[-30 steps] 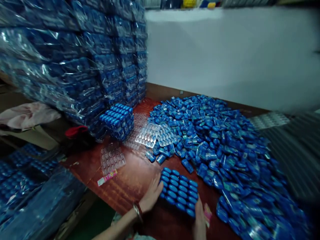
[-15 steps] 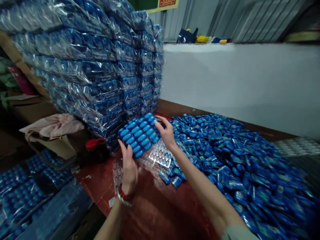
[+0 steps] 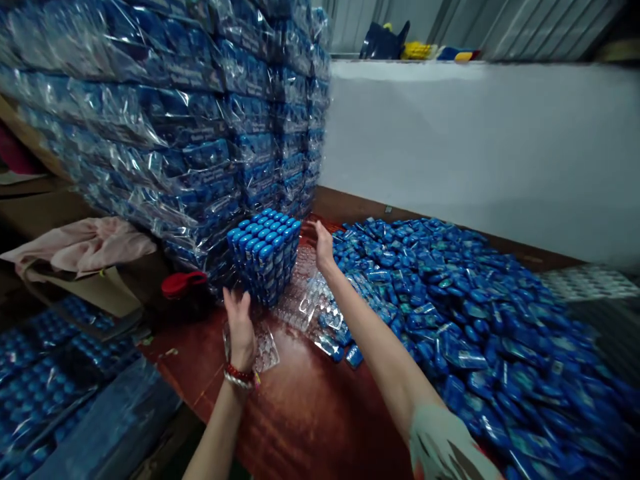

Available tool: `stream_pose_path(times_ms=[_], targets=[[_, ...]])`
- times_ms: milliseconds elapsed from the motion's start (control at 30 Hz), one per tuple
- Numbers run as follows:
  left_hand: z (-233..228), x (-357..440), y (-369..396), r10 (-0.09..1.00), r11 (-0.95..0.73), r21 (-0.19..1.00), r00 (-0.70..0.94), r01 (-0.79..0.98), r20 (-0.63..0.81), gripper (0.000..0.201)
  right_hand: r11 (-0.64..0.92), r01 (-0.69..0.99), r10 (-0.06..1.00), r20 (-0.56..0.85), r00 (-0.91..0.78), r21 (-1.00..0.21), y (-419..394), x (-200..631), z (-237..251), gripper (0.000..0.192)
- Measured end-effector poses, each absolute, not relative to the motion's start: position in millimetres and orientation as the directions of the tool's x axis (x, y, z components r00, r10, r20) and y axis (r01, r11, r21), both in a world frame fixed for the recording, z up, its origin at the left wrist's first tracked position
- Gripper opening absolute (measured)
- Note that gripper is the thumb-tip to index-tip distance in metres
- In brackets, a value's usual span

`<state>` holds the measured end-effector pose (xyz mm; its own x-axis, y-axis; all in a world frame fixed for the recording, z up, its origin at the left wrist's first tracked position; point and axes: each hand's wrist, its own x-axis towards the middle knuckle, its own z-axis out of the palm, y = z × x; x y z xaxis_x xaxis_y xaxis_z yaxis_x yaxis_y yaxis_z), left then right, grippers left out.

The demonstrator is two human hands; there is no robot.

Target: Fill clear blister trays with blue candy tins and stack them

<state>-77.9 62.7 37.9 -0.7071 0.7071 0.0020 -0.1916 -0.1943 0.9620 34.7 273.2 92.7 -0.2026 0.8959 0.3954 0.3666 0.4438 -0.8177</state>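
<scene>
A stack of filled blue trays [image 3: 265, 257] stands on the red-brown table [image 3: 305, 407] in front of a wall of wrapped blue packs [image 3: 165, 127]. My left hand [image 3: 240, 328] hovers open just in front of the stack, above a clear empty blister tray [image 3: 265, 352]. My right hand [image 3: 323, 244] is open at the stack's right side, close to it, holding nothing. More clear empty trays [image 3: 305, 300] lie between the stack and the heap.
A big heap of loose blue packets [image 3: 450, 313] covers the table's right half. A red lid [image 3: 183, 282] and pink cloth [image 3: 80, 243] lie left. Bagged blue trays [image 3: 45, 373] sit at lower left. A white wall [image 3: 475, 140] runs behind.
Both hands lifted a filled blue tray from the near table edge, carried it to the far stack and set it on top. The hands have now let go.
</scene>
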Motion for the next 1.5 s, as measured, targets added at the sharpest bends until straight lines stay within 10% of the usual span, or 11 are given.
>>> stream_pose_path(times_ms=[233,433,633,833,1133,1267,1500], targets=[[-36.5,-36.3,34.1,0.883,-0.042,0.966,-0.442,0.256,0.156,0.04,0.487,0.717,0.865,0.167,-0.472,-0.499,221.1,109.8,23.9,0.035],[-31.3,-1.7,96.0,0.941,-0.016,0.614,-0.195,0.789,0.276,0.038,0.497,0.839,0.866,0.065,-0.496,-0.221,232.3,91.7,25.8,0.04],[-34.2,16.6,101.0,0.987,-0.018,0.439,-0.055,0.898,0.154,0.05,0.518,0.852,0.85,-0.074,-0.522,-0.074,275.3,77.2,34.0,0.034],[-36.9,23.2,64.2,0.984,-0.112,0.522,0.022,0.846,0.175,0.045,0.568,0.823,0.815,-0.124,-0.566,-0.023,268.2,120.9,19.3,0.039],[-21.6,25.4,83.2,0.988,-0.103,0.422,0.045,0.901,0.145,0.045,0.49,0.871,0.865,0.149,-0.48,-0.041,252.4,194.1,62.3,0.067],[-26.8,23.2,72.9,0.981,-0.044,0.381,-0.033,0.924,0.193,0.042,0.445,0.866,0.851,0.406,-0.331,-0.227,228.7,254.3,64.2,0.054],[-21.4,39.2,48.6,0.897,-0.216,0.552,-0.06,0.805,0.439,0.044,0.178,0.676,0.505,0.655,0.561,-0.716,111.7,375.1,50.5,0.053]])
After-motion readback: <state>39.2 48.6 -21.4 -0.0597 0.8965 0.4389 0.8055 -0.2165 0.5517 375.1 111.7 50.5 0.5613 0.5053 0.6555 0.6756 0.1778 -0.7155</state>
